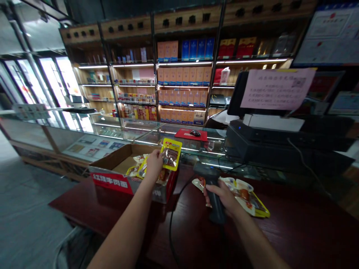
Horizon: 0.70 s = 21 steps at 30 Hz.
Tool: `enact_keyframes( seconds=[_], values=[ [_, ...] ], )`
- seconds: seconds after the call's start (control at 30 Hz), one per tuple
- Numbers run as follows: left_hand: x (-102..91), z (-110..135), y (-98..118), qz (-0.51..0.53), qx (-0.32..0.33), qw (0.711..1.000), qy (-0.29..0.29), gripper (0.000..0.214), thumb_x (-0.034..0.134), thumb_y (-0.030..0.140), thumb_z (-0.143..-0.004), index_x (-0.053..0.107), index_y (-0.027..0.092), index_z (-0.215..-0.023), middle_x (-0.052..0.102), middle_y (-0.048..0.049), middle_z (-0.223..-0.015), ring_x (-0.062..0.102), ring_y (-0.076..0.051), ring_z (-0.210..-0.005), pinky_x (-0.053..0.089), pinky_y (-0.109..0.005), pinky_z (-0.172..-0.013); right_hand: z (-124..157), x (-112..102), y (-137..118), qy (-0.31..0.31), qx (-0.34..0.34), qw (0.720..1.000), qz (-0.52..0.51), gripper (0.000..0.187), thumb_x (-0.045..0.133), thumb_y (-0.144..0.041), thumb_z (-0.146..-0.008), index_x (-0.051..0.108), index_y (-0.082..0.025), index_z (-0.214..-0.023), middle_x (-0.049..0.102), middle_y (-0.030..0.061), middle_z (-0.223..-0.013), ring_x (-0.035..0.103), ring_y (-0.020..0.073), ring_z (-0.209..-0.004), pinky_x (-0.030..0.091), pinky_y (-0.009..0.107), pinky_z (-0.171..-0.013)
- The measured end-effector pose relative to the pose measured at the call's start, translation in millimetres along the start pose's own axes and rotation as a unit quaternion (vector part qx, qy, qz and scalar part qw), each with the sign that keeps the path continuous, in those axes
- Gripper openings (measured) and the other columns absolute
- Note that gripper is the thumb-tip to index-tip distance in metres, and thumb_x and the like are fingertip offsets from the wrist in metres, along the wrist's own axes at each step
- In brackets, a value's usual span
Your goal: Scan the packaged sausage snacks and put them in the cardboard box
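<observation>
My left hand (154, 164) is closed on a yellow-edged snack packet (171, 153) and holds it upright above an open cardboard box (112, 160) with a red label and several more packets inside. My right hand (221, 196) grips the handle of a dark barcode scanner (211, 186), whose head points towards the held packet. The scanner's black cable (175, 209) curves down across the dark red counter (294, 231). Under and beside my right hand lie other snack packets (249, 200), flat on the counter.
A black till machine (280, 138) with a screen and a pink paper notice (277, 87) stands at the right. Behind it runs a glass display counter (112, 130) bearing a red mouse mat (190, 134). Shelves of boxed goods (182, 78) fill the back wall.
</observation>
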<state>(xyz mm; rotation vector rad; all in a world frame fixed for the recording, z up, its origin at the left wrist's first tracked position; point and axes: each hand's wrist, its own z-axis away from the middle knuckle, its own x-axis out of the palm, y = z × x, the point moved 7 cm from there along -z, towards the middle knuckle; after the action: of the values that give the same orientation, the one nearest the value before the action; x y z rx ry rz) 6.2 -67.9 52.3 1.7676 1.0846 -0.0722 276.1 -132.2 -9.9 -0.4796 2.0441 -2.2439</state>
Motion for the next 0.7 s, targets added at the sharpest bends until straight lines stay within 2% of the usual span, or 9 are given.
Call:
enact_keyframes(
  seconds=[0.07,0.13,0.23,0.33,0.4,0.47,0.57,0.7],
  values=[
    [-16.8,-7,-15,-0.084,-0.020,0.996,-0.005,0.021,0.046,0.025,-0.078,0.063,0.015,-0.083,0.066,-0.0106,-0.081,0.059,-0.023,-0.078,0.041,-0.030,-0.069,-4,11,-2,-0.011,-0.005,1.000,0.012,0.025,0.066,-0.035,-0.063,0.057,-0.015,-0.075,0.060,-0.0015,-0.055,0.054,0.0113,-0.041,0.045,0.024,-0.040],
    [-23.6,-7,-23,-0.137,-0.021,0.990,-0.017,0.027,0.045,0.029,-0.079,0.063,0.014,-0.095,0.066,-0.0133,-0.091,0.059,-0.025,-0.087,0.042,-0.032,-0.074,-7,22,-3,-0.029,-0.013,0.999,0.015,0.026,0.066,-0.035,-0.062,0.057,-0.015,-0.077,0.060,-0.0015,-0.055,0.054,0.0116,-0.041,0.045,0.024,-0.039],
    [-16.3,5,-17,-0.181,0.031,0.982,-0.044,0.039,0.047,0.039,-0.080,0.059,0.016,-0.109,0.061,-0.0144,-0.109,0.055,-0.026,-0.102,0.040,-0.035,-0.086,-11,36,-2,-0.050,-0.022,0.998,0.007,0.031,0.066,-0.035,-0.062,0.058,-0.015,-0.084,0.060,-0.0019,-0.056,0.054,0.0118,-0.041,0.045,0.025,-0.039],
    [-0.4,20,-8,-0.230,0.074,0.967,-0.079,0.053,0.052,0.052,-0.074,0.055,0.023,-0.117,0.049,-0.0138,-0.128,0.041,-0.033,-0.119,0.027,-0.049,-0.099,-14,46,1,-0.057,-0.028,0.998,-0.003,0.031,0.065,-0.035,-0.063,0.057,-0.015,-0.086,0.059,-0.0023,-0.055,0.053,0.0117,-0.041,0.044,0.024,-0.039],
    [7.0,26,-9,-0.253,0.068,0.960,-0.095,0.059,0.055,0.055,-0.070,0.052,0.028,-0.122,0.042,-0.0129,-0.136,0.032,-0.038,-0.125,0.017,-0.059,-0.100,-17,52,4,-0.060,-0.030,0.998,-0.012,0.030,0.064,-0.034,-0.063,0.057,-0.015,-0.086,0.060,-0.0021,-0.055,0.053,0.0117,-0.040,0.045,0.024,-0.038],
    [11.7,27,-14,-0.257,0.051,0.958,-0.113,0.060,0.057,0.053,-0.070,0.049,0.031,-0.125,0.039,-0.0122,-0.139,0.029,-0.041,-0.126,0.014,-0.064,-0.097,-19,58,5,-0.064,-0.031,0.997,-0.020,0.029,0.064,-0.034,-0.064,0.058,-0.015,-0.086,0.060,-0.0019,-0.055,0.053,0.0115,-0.040,0.045,0.024,-0.039],
    [15.0,19,-27,-0.246,0.027,0.958,-0.144,0.059,0.058,0.048,-0.070,0.047,0.033,-0.126,0.038,-0.0121,-0.140,0.032,-0.043,-0.124,0.018,-0.068,-0.093,-21,66,6,-0.066,-0.032,0.997,-0.025,0.027,0.064,-0.033,-0.063,0.059,-0.016,-0.084,0.060,-0.0019,-0.055,0.053,0.0114,-0.040,0.044,0.023,-0.039],
    [12.6,-1,-53,-0.255,-0.018,0.950,-0.181,0.055,0.057,0.041,-0.070,0.050,0.030,-0.124,0.037,-0.0143,-0.140,0.034,-0.046,-0.121,0.028,-0.067,-0.086,-23,69,9,-0.068,-0.029,0.997,-0.029,0.026,0.064,-0.032,-0.064,0.059,-0.015,-0.082,0.059,-0.0019,-0.054,0.053,0.0113,-0.040,0.045,0.023,-0.039]
  ],
)
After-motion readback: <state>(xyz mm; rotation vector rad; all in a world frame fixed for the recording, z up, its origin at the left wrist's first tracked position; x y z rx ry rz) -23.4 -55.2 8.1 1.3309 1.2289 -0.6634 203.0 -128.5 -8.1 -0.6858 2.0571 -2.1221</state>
